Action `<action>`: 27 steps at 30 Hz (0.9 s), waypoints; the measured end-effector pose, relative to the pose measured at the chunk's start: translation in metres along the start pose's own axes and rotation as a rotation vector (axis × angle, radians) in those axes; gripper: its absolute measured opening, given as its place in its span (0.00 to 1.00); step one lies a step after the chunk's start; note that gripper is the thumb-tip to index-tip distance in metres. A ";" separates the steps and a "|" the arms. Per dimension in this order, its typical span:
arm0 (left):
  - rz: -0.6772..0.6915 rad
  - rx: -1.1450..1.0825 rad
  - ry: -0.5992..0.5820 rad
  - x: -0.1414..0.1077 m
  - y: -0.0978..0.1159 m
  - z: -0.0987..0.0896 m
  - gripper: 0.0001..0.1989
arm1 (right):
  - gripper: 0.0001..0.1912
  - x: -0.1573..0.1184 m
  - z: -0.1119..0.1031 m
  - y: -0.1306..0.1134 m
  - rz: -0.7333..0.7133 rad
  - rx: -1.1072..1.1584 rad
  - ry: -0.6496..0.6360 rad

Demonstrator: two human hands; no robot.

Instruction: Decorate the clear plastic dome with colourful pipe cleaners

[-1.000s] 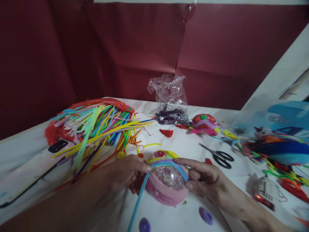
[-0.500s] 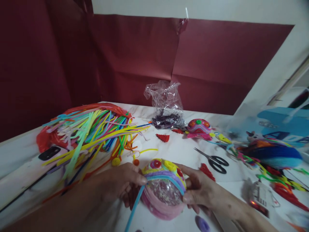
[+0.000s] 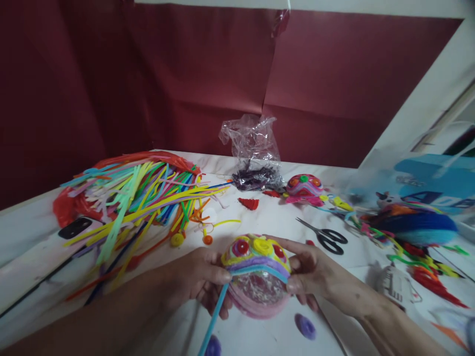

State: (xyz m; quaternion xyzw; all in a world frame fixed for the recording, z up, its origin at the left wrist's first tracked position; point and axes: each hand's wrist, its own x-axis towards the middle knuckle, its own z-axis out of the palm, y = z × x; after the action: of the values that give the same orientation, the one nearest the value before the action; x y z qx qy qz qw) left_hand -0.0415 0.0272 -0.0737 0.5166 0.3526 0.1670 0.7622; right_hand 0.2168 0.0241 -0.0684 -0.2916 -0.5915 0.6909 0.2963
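Observation:
Between my hands is a round clear ball (image 3: 260, 288) partly covered in coiled pipe cleaners, yellow on top with red eye-like discs, purple below that, and pink around the bottom. A light blue pipe cleaner (image 3: 214, 319) runs along under the purple band, and its loose end hangs down toward me. My left hand (image 3: 208, 279) is closed at the ball's left side, thumb pressing the blue strip there. On the right side, my right hand (image 3: 306, 272) grips the ball with thumb and fingers. Two purple coils (image 3: 306, 326) lie on the table close by.
Left of me lies a heap of colourful pipe cleaners (image 3: 148, 193) beside a phone (image 3: 70, 235). Black scissors (image 3: 328, 237) rest to the right. A similar finished-looking pink ball (image 3: 304, 189) and a clear plastic bag (image 3: 256, 153) stand farther back. More coloured pieces (image 3: 419, 222) lie far right.
The ball has tilted in my hands, so its yellow top and red discs face me more. The view has shifted slightly downward, and a second purple coil shows more fully.

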 end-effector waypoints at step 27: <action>0.457 0.718 0.403 -0.030 0.059 0.046 0.09 | 0.43 0.000 0.019 -0.011 -0.005 -0.013 -0.037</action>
State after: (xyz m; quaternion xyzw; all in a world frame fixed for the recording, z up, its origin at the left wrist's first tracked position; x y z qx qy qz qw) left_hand -0.0228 0.0019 0.0005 0.7692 0.4062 0.2951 0.3952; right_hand 0.2029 0.0131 -0.0555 -0.2792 -0.6022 0.6916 0.2850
